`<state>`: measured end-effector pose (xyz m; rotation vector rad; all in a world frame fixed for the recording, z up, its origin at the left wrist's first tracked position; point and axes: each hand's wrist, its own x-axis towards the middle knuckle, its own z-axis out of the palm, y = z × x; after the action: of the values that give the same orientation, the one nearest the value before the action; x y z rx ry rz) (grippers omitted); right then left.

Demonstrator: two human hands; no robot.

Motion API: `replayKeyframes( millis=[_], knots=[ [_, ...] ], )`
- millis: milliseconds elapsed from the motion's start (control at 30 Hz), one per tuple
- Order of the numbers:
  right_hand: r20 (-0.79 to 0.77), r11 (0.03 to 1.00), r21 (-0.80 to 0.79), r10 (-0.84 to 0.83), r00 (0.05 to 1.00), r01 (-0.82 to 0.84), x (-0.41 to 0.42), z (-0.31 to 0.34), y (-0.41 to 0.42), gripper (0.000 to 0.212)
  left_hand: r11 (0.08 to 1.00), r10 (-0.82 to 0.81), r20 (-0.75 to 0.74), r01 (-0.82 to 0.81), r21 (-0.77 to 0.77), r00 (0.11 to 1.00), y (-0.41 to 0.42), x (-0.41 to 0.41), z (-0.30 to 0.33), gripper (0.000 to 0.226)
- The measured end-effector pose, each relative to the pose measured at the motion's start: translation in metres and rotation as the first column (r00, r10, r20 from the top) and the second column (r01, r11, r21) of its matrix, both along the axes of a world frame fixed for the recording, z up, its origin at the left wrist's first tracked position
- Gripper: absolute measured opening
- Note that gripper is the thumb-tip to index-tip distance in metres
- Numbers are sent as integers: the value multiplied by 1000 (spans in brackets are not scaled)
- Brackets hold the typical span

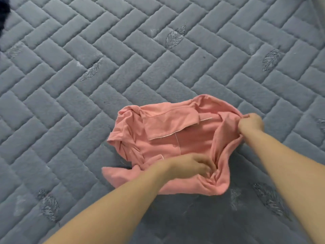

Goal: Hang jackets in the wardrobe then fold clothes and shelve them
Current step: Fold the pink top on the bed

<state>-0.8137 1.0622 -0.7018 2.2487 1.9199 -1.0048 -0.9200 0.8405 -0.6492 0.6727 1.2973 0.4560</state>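
Dark cloth (3, 9) cut off at top-left corner; left fingertips (210, 170) buried in folds.

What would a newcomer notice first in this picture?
The pink garment, half folded and rumpled, lies low in the middle on the grey quilted cover. Both hands grip it: the right hand pinches its far right edge, the left hand holds a bunched fold near its front.
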Motion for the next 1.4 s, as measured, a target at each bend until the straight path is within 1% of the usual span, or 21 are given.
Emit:
replayKeyframes(
  millis=[67,100,167,200,300,367,433,533,600,667,700,733,800,867,933,967,1000,1067,1133,1200,1400],
  knots=[
    [111,993,10,119,987,-121,9,3,16,44,996,84,-275,-82,18,958,3,-26,-14,21],
    [154,982,5,186,970,-189,10,4,16,48,994,109,-493,-102,41,863,-2,-48,-23,25],
    [180,941,-10,335,925,-338,6,1,0,53,993,109,-821,-95,67,561,-22,-97,-36,40],
    [169,900,-1,430,887,-436,-1,-3,-12,56,997,68,-900,-71,41,430,-35,-120,-42,49],
    [156,695,-17,712,685,-718,-32,-20,-55,78,989,-143,-953,64,-131,265,-58,-159,-62,75],
    [252,611,-82,777,577,-787,-53,-35,-75,90,971,-197,-963,171,-166,182,-60,-163,-79,82],
    [393,600,-69,751,531,-797,-68,-46,-83,78,963,-140,-982,246,-106,127,-54,-159,-97,71],
    [463,620,42,682,565,-783,-79,-55,-75,43,934,18,-996,354,46,83,-42,-159,-115,46],
    [441,620,5,702,558,-784,-80,-58,-64,37,924,129,-977,337,180,169,-34,-162,-118,30],
    [329,646,-44,730,599,-762,-85,-50,-49,35,938,277,-875,86,336,398,-23,-168,-107,14],
    [244,671,-53,727,642,-739,-93,-44,-38,33,919,385,-788,-117,378,481,-13,-178,-99,15],
    [179,699,-58,709,682,-713,-105,-38,-23,31,870,492,-711,-304,388,502,0,-191,-90,18],
    [106,755,-107,656,747,-647,-146,-26,10,29,767,626,-658,-486,420,419,37,-228,-78,26],
    [51,840,-43,542,839,-541,-191,-19,42,27,710,681,-647,-528,466,344,75,-267,-72,30],
    [-73,901,73,433,899,-428,-225,-30,63,23,742,651,-676,-477,471,346,104,-291,-82,30],
    [-123,902,125,428,895,-414,-232,-43,64,23,810,565,-749,-410,420,348,112,-296,-96,29],
    [-119,881,195,458,881,-431,-233,-60,54,24,881,443,-835,-333,337,327,114,-296,-115,29],
    [34,722,382,612,790,-576,-221,-98,23,34,937,300,-937,-241,254,178,107,-286,-154,31],
    [155,576,532,655,739,-621,-208,-130,8,40,916,346,-937,-232,327,44,102,-277,-179,33],
    [166,539,591,648,744,-601,-213,-148,18,39,895,389,-921,-229,384,-24,105,-282,-194,38],
    [200,533,536,673,712,-655,-211,-145,13,41,913,362,-930,-221,342,57,105,-277,-181,42]
  ],
)
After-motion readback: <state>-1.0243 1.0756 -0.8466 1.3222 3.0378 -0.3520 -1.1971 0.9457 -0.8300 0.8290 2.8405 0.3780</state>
